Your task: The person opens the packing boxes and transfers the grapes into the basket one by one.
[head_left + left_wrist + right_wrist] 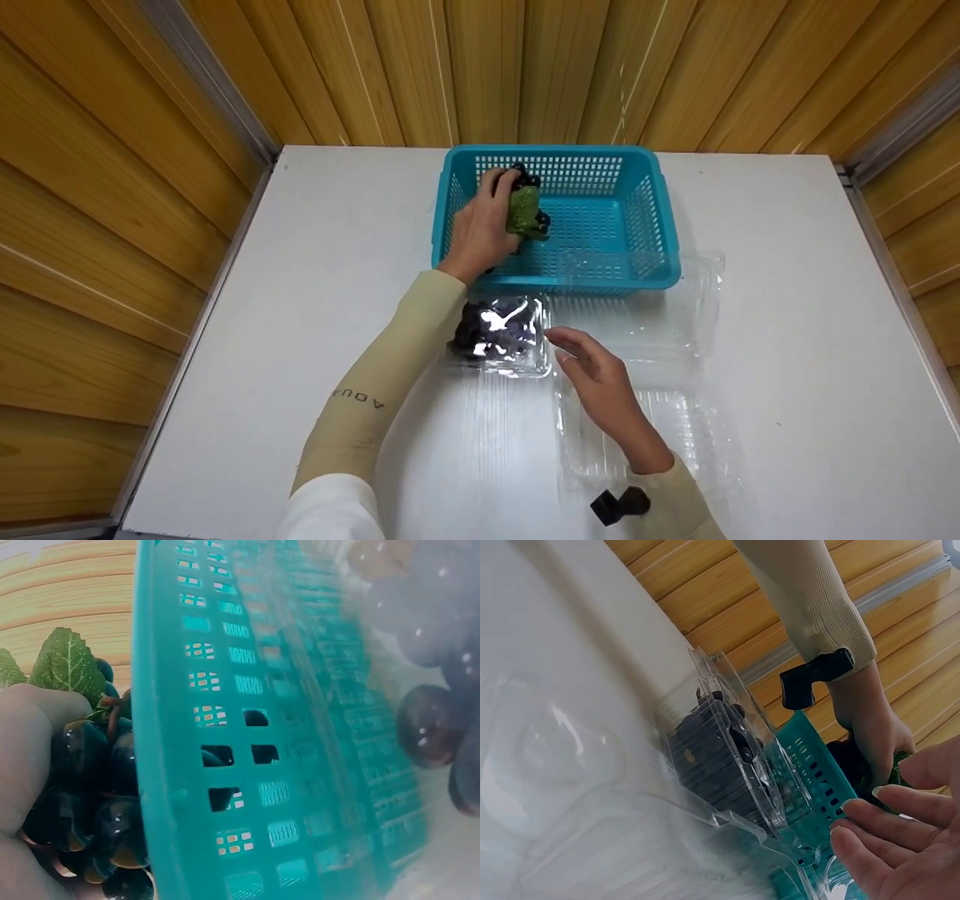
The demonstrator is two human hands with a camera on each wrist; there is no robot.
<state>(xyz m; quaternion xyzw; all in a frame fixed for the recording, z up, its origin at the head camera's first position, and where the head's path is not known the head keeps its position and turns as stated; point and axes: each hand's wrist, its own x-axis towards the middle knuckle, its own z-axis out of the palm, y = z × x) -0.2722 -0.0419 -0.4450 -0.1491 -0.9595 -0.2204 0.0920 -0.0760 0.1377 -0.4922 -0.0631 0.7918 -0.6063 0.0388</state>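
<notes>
My left hand (pixel 480 229) grips a bunch of dark grapes (pixel 90 780) with green leaves (pixel 523 211), inside the left part of a teal plastic basket (pixel 667 225). The palm and fingers hide part of the bunch in the head view. In front of the basket stands a closed clear plastic box (pixel 499 367) with dark grapes (pixel 712 757) in it. Close to that box's right edge is my right hand (pixel 600 386), its fingers extended and slightly bent, holding nothing. Whether its fingertips touch the box I cannot tell.
An open clear clamshell box (pixel 667 330) lies right of the grape box, one half partly against the basket's front and the other beneath my right forearm. Wood-patterned walls (pixel 525 67) border the white table (pixel 787 337) at the back and sides.
</notes>
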